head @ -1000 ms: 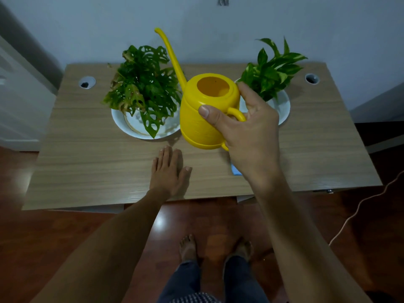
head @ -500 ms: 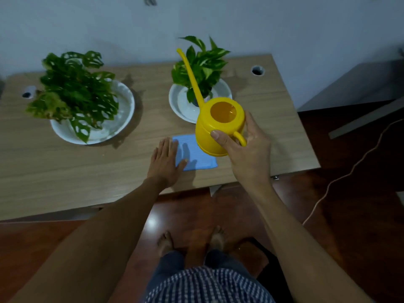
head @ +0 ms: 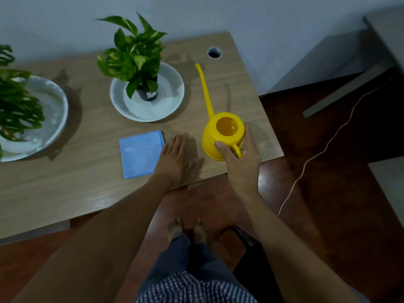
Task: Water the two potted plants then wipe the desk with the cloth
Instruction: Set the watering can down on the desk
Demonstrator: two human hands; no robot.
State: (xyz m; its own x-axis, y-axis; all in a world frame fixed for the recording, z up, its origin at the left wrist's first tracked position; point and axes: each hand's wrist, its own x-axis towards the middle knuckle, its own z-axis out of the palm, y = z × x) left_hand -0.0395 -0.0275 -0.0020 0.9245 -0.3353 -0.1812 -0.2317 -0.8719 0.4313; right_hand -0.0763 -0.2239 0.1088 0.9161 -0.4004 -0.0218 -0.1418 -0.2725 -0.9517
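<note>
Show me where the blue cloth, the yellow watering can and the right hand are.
blue cloth (head: 141, 154), head view, middle of the folded cloth.
yellow watering can (head: 209, 141), head view, left side of its body.
right hand (head: 242, 162), head view, back of the hand.

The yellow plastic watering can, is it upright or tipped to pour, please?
Upright: the yellow plastic watering can has its round top opening facing up and its spout rising away, while the right hand grips its handle.
</note>
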